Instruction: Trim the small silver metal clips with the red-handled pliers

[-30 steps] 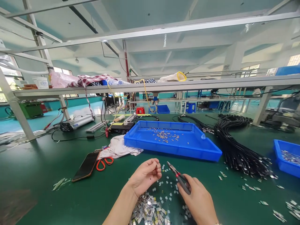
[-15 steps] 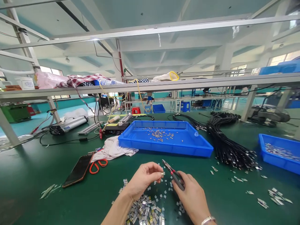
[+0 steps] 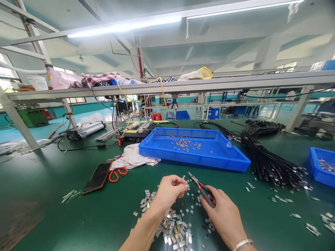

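My left hand (image 3: 171,193) is closed, pinching a small silvery metal piece (image 3: 187,187) between thumb and fingertips. Pliers (image 3: 202,191) with red-and-grey handles are gripped in my right hand (image 3: 225,212); their narrow jaws point up and left, just right of the pinched piece and apart from it. A pile of small shiny metal pieces (image 3: 175,230) lies beneath and beside my left forearm. Tiny flat pieces (image 3: 192,207) are scattered on the green table between my hands.
Beyond my hands stands a blue tray (image 3: 195,161) with small parts inside. Black cables (image 3: 272,158) are bundled right of it, near another blue bin (image 3: 321,174). Leftward lie a white cloth (image 3: 133,157), orange-handled scissors (image 3: 117,174) and a phone (image 3: 98,177). A shelf (image 3: 167,85) spans above.
The view has swung left, so the table's contents appear shifted right and slightly up. Both hands keep their holds on the small piece and the pliers, with little visible movement between them.
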Demonstrator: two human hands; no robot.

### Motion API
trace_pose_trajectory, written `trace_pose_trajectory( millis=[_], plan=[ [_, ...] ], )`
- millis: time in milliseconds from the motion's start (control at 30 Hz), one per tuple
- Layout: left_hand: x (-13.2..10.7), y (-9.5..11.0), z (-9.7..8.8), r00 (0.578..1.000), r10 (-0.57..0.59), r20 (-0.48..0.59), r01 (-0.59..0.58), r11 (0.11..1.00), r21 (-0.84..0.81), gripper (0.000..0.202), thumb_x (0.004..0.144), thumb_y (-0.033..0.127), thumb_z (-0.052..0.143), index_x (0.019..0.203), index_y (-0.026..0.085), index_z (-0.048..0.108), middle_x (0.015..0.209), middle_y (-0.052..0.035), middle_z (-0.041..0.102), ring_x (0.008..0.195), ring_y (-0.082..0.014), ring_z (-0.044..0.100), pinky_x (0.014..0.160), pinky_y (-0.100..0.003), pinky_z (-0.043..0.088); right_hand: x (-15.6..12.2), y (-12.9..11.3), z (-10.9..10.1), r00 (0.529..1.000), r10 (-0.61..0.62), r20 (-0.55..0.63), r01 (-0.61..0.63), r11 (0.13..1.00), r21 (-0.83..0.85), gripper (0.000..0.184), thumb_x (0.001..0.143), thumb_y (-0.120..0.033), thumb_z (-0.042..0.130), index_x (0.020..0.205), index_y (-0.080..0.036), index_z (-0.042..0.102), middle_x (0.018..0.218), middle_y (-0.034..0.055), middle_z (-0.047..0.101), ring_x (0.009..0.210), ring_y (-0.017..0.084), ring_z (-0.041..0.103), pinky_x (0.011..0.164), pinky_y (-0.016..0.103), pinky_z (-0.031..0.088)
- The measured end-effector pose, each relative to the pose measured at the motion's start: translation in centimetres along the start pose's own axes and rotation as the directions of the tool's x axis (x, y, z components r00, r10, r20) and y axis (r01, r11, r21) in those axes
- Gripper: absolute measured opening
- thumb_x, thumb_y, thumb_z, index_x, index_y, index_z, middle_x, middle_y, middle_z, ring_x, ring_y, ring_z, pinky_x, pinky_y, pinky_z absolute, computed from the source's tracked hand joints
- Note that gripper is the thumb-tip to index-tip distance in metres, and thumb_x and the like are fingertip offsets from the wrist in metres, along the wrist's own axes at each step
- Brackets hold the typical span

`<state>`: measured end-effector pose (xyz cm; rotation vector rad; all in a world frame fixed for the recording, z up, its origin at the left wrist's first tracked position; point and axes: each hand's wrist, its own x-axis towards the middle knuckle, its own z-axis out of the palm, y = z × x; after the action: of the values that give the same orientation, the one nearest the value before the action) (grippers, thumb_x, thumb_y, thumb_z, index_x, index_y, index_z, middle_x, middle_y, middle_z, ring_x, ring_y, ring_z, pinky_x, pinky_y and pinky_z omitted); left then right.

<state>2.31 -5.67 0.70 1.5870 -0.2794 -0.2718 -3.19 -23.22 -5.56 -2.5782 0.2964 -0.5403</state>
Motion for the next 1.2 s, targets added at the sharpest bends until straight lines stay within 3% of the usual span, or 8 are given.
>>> trace_pose_trajectory(
  millis=[367, 1200],
  plan=[
    [0.09, 0.06, 0.24, 0.998, 0.018, -0.057, -0.015, 0.999, 0.04, 0.018, 0.06, 0.025, 0.064, 0.073, 0.012, 0.063, 0.063, -0.0045, 0.058, 0.058, -0.0165, 0.05, 0.056, -0.026, 0.04, -0.08, -0.21, -0.07, 1.0, -0.013, -0.012, 0.013, 1.0, 0.001, 0.037, 0.083, -0.047, 0.044, 0.11, -0.025, 0.056, 0.092, 0.003, 0.057, 0.087, 0.021, 0.055, 0.069, 0.032, 0.042],
    [0.19, -0.13, 0.03, 0.998, 0.039, -0.049, -0.036, 0.998, 0.057, 0.014, 0.062, 0.022, 0.062, 0.073, 0.013, 0.064, 0.062, -0.0031, 0.056, 0.06, -0.016, 0.049, 0.055, -0.025, 0.038, 0.04, 0.26, 0.02, 0.999, -0.026, 0.036, 0.025, 1.0, 0.017, 0.038, 0.083, -0.047, 0.045, 0.112, -0.025, 0.055, 0.094, 0.0028, 0.058, 0.088, 0.021, 0.056, 0.071, 0.032, 0.043]
  ],
)
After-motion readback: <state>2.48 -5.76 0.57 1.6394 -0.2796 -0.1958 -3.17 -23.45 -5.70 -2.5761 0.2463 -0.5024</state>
